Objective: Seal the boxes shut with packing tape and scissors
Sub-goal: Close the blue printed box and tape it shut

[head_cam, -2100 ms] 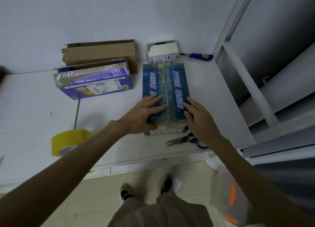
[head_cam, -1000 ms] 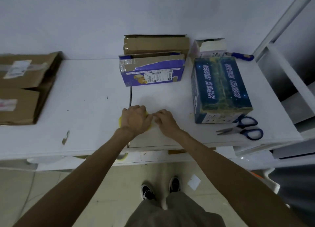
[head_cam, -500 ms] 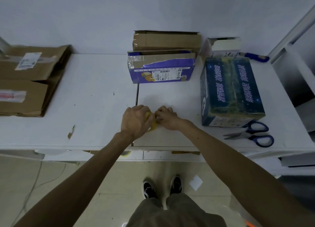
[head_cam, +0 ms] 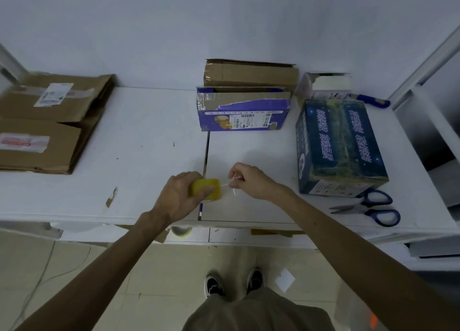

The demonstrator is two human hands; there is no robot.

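Observation:
My left hand (head_cam: 179,196) grips a yellow roll of packing tape (head_cam: 207,188) just above the white table (head_cam: 139,141), near its front edge. My right hand (head_cam: 249,180) pinches the clear tape end (head_cam: 228,186), drawn a short way out to the right of the roll. A dark blue box (head_cam: 336,144) with a taped top seam stands to the right. Blue-handled scissors (head_cam: 368,207) lie in front of that box. A purple box (head_cam: 242,110) with a loose flap stands at the back centre, and an open brown box (head_cam: 251,73) is behind it.
Two brown cardboard boxes (head_cam: 47,121) lie at the table's left. A small white carton (head_cam: 326,85) and a blue-handled knife (head_cam: 371,100) sit at the back right. White shelving (head_cam: 428,111) rises at the right. Another tape roll (head_cam: 181,231) shows under the table edge.
Both hands left the dark blue box and went left to the tape roll. My right hand has now drawn the tape end away from the roll to the right.

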